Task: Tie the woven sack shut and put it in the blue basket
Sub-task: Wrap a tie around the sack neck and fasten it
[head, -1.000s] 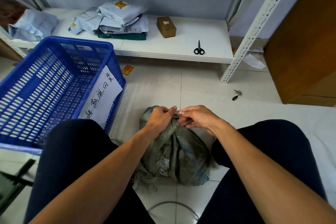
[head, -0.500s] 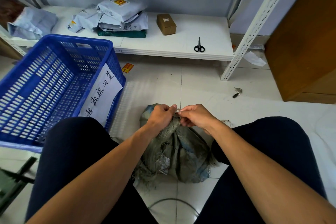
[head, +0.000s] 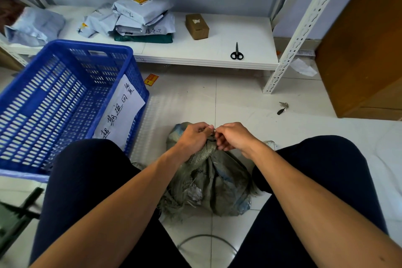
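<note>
A grey-green woven sack (head: 214, 183) sits on the tiled floor between my knees, its mouth gathered into a twisted neck at the top. My left hand (head: 194, 138) is clenched around that neck. My right hand (head: 233, 136) pinches something thin at the neck's top, fingertips touching the left hand; what it holds is too small to tell. The blue basket (head: 121, 54), slotted plastic with a handwritten paper label (head: 121, 109) on its near wall, stands to the left of the sack and holds nothing visible.
A low white shelf (head: 250, 35) runs along the wall with grey mail parcels (head: 139, 15), a small cardboard box (head: 196, 26) and black scissors (head: 236, 52). A white slotted upright (head: 304, 28) and a brown cabinet (head: 365, 45) stand at right. Small scraps (head: 282, 107) lie on the floor.
Both hands stay at the sack's neck with small finger movements; the view has shifted slightly upward.
</note>
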The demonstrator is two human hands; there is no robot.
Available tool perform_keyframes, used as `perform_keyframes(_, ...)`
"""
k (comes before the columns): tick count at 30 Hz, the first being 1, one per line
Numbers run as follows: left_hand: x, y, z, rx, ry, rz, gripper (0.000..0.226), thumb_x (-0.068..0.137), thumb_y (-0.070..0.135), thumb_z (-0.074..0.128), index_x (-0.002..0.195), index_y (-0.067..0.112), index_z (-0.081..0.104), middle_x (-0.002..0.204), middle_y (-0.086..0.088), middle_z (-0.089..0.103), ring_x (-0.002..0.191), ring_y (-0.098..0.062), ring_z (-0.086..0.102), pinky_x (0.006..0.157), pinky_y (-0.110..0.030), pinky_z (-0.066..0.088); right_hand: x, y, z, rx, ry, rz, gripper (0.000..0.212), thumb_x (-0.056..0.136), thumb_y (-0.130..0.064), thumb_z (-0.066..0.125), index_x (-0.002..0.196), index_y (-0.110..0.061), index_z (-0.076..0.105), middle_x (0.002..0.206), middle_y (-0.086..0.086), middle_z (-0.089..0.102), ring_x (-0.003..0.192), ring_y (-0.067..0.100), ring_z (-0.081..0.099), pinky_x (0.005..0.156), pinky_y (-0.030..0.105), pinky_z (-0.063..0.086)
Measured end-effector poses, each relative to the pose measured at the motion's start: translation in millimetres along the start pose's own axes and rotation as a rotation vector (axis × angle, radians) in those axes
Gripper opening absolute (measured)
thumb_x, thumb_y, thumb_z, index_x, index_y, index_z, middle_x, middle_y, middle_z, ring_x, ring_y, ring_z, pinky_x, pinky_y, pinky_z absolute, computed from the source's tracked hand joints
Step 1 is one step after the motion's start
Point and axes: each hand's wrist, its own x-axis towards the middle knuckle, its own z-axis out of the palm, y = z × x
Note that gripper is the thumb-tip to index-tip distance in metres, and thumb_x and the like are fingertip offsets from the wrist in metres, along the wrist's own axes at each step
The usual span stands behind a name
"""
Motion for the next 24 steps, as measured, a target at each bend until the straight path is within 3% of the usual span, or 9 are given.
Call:
perform_keyframes(2,-2.3,2.6,0.4,0.008,-0.039,0.01,0.024,0.101,0.028,0.059,0.099,0.011,0.075,0.097,-0.002,0.074,0.085,-0.006,0.062,0.069,-0.012,0.043,0.4,0.2,0.5,-0.002,0.014,0.016,0.024,0.098,-0.02,0.053,0.084,-0.007,0.066,0.064,0.007,0.063,0.053,0.018,0.06,0.055,0.028,0.047)
perform_keyframes(8,-3.2,1.6,2.2,0.04,-0.058,0.011,0.022,0.1,0.031,0.062,0.104,0.013,0.074,0.107,-0.021,0.072,0.085,-0.016,0.059,0.062,-0.011,0.045,-0.2,-1.9,-1.1,0.051,0.038,0.044,0.02,0.095,-0.016,0.055,0.08,-0.008,0.066,0.062,0.004,0.06,0.051,0.017,0.059,0.052,0.027,0.048)
perform_keyframes(10,-2.8,1.5,1.3,0.057,-0.074,0.024,0.022,0.099,0.032,0.061,0.103,0.014,0.074,0.107,-0.02,0.072,0.087,-0.019,0.061,0.07,-0.018,0.049,-0.3,-3.0,-1.0,0.051,0.03,0.052,0.02,0.095,-0.015,0.053,0.081,-0.009,0.066,0.062,0.004,0.06,0.05,0.016,0.06,0.051,0.026,0.048)
perform_keyframes(13,-2.7,0.1,0.2,0.088,-0.09,0.038,0.019,0.098,0.034,0.063,0.098,0.019,0.075,0.103,-0.018,0.074,0.087,-0.023,0.065,0.087,-0.041,0.055,0.4,-1.9,-1.4,0.027,0.012,0.073,0.022,0.095,-0.012,0.049,0.083,-0.007,0.067,0.064,0.004,0.061,0.05,0.015,0.061,0.053,0.027,0.049)
perform_keyframes(15,-3.0,-1.3,0.0,0.103,-0.095,0.039,0.018,0.098,0.032,0.064,0.096,0.018,0.074,0.101,-0.019,0.074,0.083,-0.019,0.062,0.088,-0.045,0.055,1.0,-1.3,-2.2,0.007,0.005,0.09,0.022,0.095,-0.011,0.048,0.084,-0.007,0.067,0.063,0.004,0.062,0.05,0.015,0.061,0.055,0.027,0.049)
perform_keyframes(19,-2.8,-1.2,2.5,0.135,-0.095,0.016,0.015,0.097,0.027,0.066,0.093,0.016,0.075,0.097,-0.019,0.074,0.079,-0.018,0.06,0.074,-0.031,0.05,1.9,0.9,-1.6,-0.024,0.016,0.112,0.024,0.094,-0.01,0.046,0.079,-0.01,0.065,0.063,0.004,0.06,0.05,0.016,0.059,0.057,0.028,0.049)
perform_keyframes(24,-2.1,-0.4,2.6,0.196,-0.097,-0.019,0.014,0.095,0.025,0.066,0.084,0.024,0.074,0.084,0.007,0.07,0.079,-0.004,0.061,0.064,-0.017,0.042,5.2,3.7,3.6,-0.058,0.059,0.112,0.017,0.088,-0.012,0.049,0.085,-0.004,0.064,0.069,0.008,0.062,0.049,0.018,0.058,0.065,0.033,0.053)
